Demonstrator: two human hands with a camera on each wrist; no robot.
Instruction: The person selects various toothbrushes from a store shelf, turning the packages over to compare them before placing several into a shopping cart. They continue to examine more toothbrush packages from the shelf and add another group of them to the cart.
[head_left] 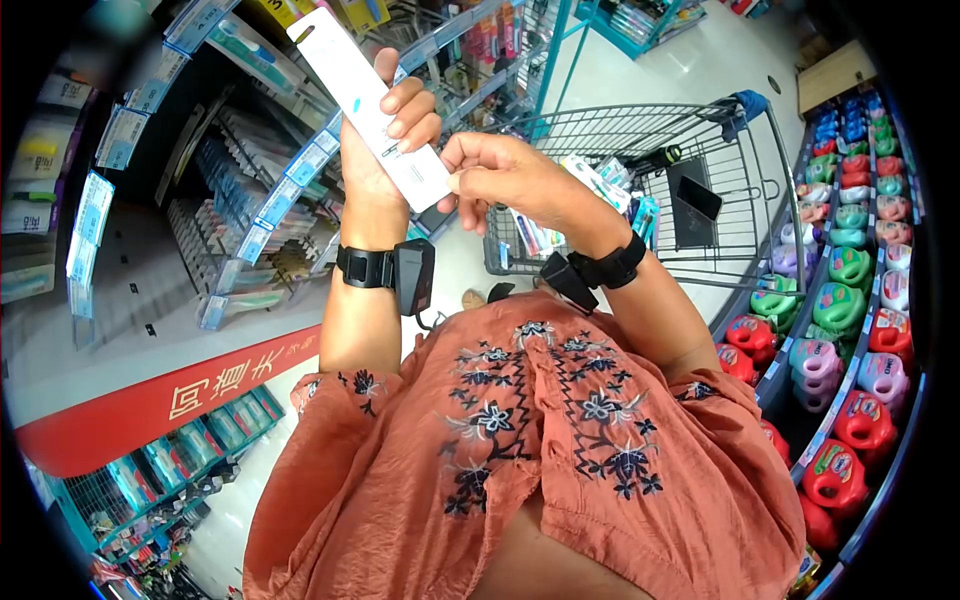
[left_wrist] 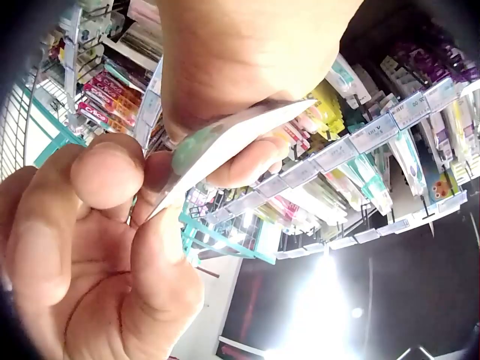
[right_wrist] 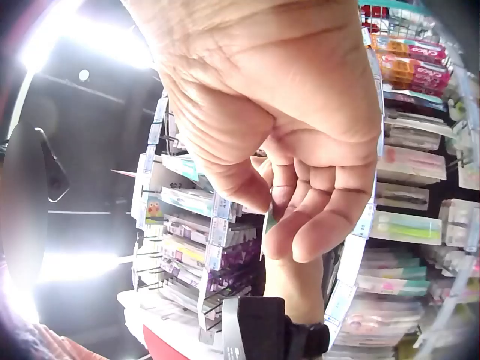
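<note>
A long white flat package with a hang hole at its upper end lies slanted across the left hand, whose fingers curl round its edge. The right hand pinches the package's lower end between thumb and fingers. In the left wrist view the package appears edge-on between the left hand and the right hand's fingertips. The right wrist view shows the right hand with curled fingers, the package mostly hidden behind them.
Shelves with price labels and hanging toothbrush packs stand at the left. A wire shopping cart on the right holds packages and a phone. Beyond it are rows of red, green and purple bottles. A red sign runs along the lower left shelf.
</note>
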